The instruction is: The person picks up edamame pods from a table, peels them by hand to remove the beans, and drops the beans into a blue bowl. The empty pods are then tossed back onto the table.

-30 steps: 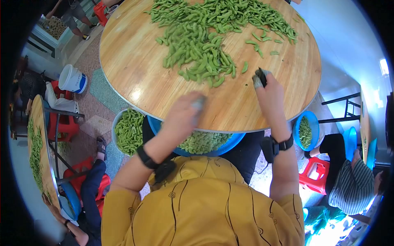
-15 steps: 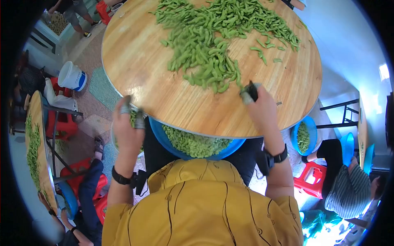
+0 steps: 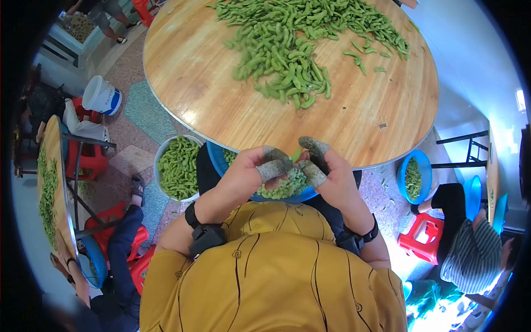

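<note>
My left hand and my right hand meet above my lap, at the near edge of the round table. Stained grey covers wrap the thumbs and forefingers. A green edamame pod is pinched between the fingertips of both hands, partly hidden by them. Right below is a blue basin holding shelled beans, half covered by my hands. Farther off on the wooden table lies a large pile of edamame pods.
A white bucket full of pods stands on the floor at left. To the right are a blue basin with green contents and a red stool. Other people sit at tables on both sides. Another white bucket stands farther back.
Both hands have come together from opposite sides, the right leaving the tabletop near the pile. A pod now shows between the fingertips. The pod bucket at left is uncovered.
</note>
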### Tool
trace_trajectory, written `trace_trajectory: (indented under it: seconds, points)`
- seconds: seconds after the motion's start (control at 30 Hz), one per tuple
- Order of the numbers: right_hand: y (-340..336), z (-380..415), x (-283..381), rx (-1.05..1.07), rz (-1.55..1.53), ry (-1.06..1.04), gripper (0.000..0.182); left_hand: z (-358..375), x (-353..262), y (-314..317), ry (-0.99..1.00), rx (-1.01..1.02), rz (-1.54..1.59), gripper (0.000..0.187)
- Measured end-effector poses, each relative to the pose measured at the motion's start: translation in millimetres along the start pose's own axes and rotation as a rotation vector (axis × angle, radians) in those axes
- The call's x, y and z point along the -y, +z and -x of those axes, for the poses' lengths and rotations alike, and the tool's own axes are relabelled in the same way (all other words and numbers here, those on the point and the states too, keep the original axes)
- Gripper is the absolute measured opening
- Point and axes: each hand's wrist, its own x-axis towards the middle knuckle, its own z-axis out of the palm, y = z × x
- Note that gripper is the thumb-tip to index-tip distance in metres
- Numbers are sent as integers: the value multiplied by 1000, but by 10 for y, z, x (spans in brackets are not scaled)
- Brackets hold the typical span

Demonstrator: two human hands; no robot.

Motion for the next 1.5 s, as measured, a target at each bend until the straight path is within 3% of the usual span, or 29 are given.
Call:
trace_trajectory:
  seconds: [0.13, 0.2, 0.33, 0.43, 0.5, 0.53, 0.6, 0.73, 0.8, 0.83, 0.9, 1.03, 1.07, 1.1, 1.13, 1.17, 1.23, 1.27, 1.33, 1.37, 1.43, 1.5]
  points:
    - [-34, 77, 186, 84, 51, 206, 44, 27, 80, 12, 89, -154, -35, 13]
    - [-38, 85, 213, 206, -90, 285, 43, 23, 92, 20, 108, -170, -59, 14]
    - [-15, 91, 151, 230, -45, 307, 43, 16, 184, 39, 148, -188, -140, 15]
    - [9, 91, 166, 220, -62, 250, 44, 3, 212, 23, 303, -183, -207, 16]
    - [1, 71, 219, 201, -283, 454, 43, 39, 116, 7, 455, -204, -718, 17]
    - [2, 65, 225, 197, -286, 456, 43, 36, 88, -10, 452, -200, -718, 17]
    - [13, 52, 224, 178, -522, 575, 33, 22, 55, -44, 727, -179, -1091, 16]
    - [61, 30, 137, 200, -594, 588, 32, 46, 123, -64, 710, -190, -1032, 15]
    - [84, -5, 156, 213, -649, 701, 31, 50, 231, -83, 105, -136, -132, 14]
    - [87, 0, 116, 216, -651, 706, 31, 34, 318, -123, 101, -140, -131, 14]
    - [80, 32, -12, 255, -957, 773, 30, 9, 445, -174, -107, 198, 663, 16]
    - [76, 101, -56, 266, -1107, 828, 26, 5, 553, -131, -116, 173, 656, 20]
    - [86, 111, -8, 195, -922, 833, 24, 11, 567, -131, -122, 175, 656, 20]
    - [89, 119, 20, 126, -736, 833, 23, 34, 462, -72, -58, 63, 245, 19]
    - [90, 131, 16, 120, -741, 832, 23, 60, 368, -22, 7, -47, -167, 19]
    - [90, 134, 14, 148, -643, 788, 24, 88, 290, 6, 5, -42, -173, 19]
    - [100, 136, 23, 170, -552, 738, 25, 148, 184, 33, 279, -139, -933, 19]
    - [108, 137, 43, 185, -491, 713, 26, 142, 206, 18, 279, -134, -938, 19]
    - [129, 146, 49, 201, -431, 687, 28, 116, 317, -39, 617, -180, -1415, 17]
    - [139, 153, 41, 192, -408, 664, 30, 97, 363, -45, 618, -180, -1418, 17]
    - [166, 161, 54, 183, -387, 640, 32, 57, 428, -20, 882, -331, -1520, 17]
    - [192, 155, 99, 155, -338, 630, 36, 57, 422, -2, 899, -345, -1503, 16]
